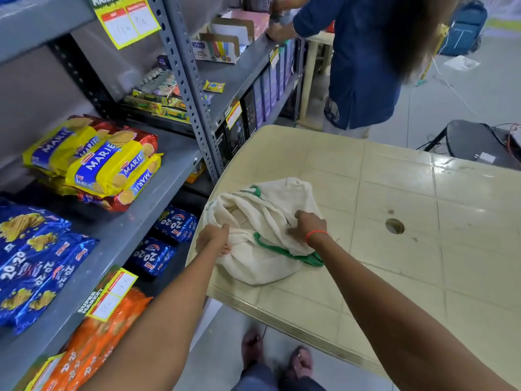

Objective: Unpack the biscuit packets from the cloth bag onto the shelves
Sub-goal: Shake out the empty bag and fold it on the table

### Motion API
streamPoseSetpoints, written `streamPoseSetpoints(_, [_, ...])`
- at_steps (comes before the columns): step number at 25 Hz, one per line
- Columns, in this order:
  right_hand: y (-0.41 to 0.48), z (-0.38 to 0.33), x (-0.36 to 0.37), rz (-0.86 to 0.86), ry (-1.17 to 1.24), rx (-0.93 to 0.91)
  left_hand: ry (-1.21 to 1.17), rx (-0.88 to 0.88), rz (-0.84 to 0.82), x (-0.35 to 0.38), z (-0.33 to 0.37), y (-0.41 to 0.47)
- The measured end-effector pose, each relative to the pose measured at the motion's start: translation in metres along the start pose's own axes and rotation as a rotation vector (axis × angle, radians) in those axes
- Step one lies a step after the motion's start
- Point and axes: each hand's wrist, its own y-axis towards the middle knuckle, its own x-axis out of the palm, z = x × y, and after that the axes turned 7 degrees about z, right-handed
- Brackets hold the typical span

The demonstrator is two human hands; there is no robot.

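A cream cloth bag (262,261) with green handles lies crumpled on the near left corner of a pale plastic table (394,193). My left hand (214,239) grips the bag's left edge. My right hand (308,225) presses down on and grips the cloth at its right side. No packet shows inside the bag. On the grey shelf (135,224) to the left lie yellow Marie biscuit packets (95,162) and blue 20-20 packets (33,261). More blue 20-20 packets (166,235) and orange packets (101,342) sit on the shelf below.
Another person in a blue top (363,60) stands at the far end of the shelving, hands on an upper shelf. Small boxes (222,43) and sweets fill the further shelves. The table has a hole (394,225) in its middle. A black chair (473,142) stands at right. My feet (276,356) are below.
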Motion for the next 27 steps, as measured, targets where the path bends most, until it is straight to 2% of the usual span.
streamPoseSetpoints(3, [0.001, -0.006, -0.006, -0.053, -0.068, 0.041, -0.021, -0.104, -0.162, -0.015, 0.008, -0.006])
streamPoseSetpoints(6, [0.003, -0.013, -0.029, 0.112, 0.076, 0.16, -0.115, -0.129, -0.251, -0.04, 0.021, -0.007])
streamPoseSetpoints(8, [0.013, -0.014, -0.051, 0.206, 0.31, 0.255, -0.19, -0.1, -0.221, -0.057, 0.034, -0.008])
streamPoseSetpoints(10, [0.023, -0.013, -0.08, 0.231, 0.647, 0.293, -0.282, -0.035, -0.204, -0.074, 0.054, -0.015])
streamPoseSetpoints(13, [0.027, -0.011, -0.13, 0.299, 1.025, 0.312, -0.469, 0.016, -0.29, -0.101, 0.098, -0.032])
streamPoseSetpoints(15, [0.019, -0.012, -0.166, 0.334, 1.164, 0.284, -0.376, 0.139, -0.338, -0.116, 0.128, -0.048])
streamPoseSetpoints(18, [0.015, -0.001, -0.209, 0.491, 1.046, 0.177, 0.021, 0.452, -0.332, -0.132, 0.167, -0.072])
streamPoseSetpoints(20, [0.009, 0.013, -0.232, 0.626, 0.935, 0.186, 0.361, 0.655, -0.191, -0.138, 0.187, -0.082])
streamPoseSetpoints(22, [0.002, 0.029, -0.251, 0.736, 0.831, 0.23, 0.602, 0.765, 0.021, -0.148, 0.207, -0.084])
streamPoseSetpoints(23, [0.001, 0.038, -0.26, 0.779, 0.811, 0.261, 0.628, 0.781, 0.087, -0.154, 0.217, -0.084])
streamPoseSetpoints(25, [0.0, 0.056, -0.277, 0.833, 0.843, 0.323, 0.541, 0.73, 0.118, -0.165, 0.235, -0.09])
streamPoseSetpoints(27, [-0.003, 0.065, -0.291, 0.773, 0.926, 0.337, 0.373, 0.685, 0.129, -0.169, 0.25, -0.099])
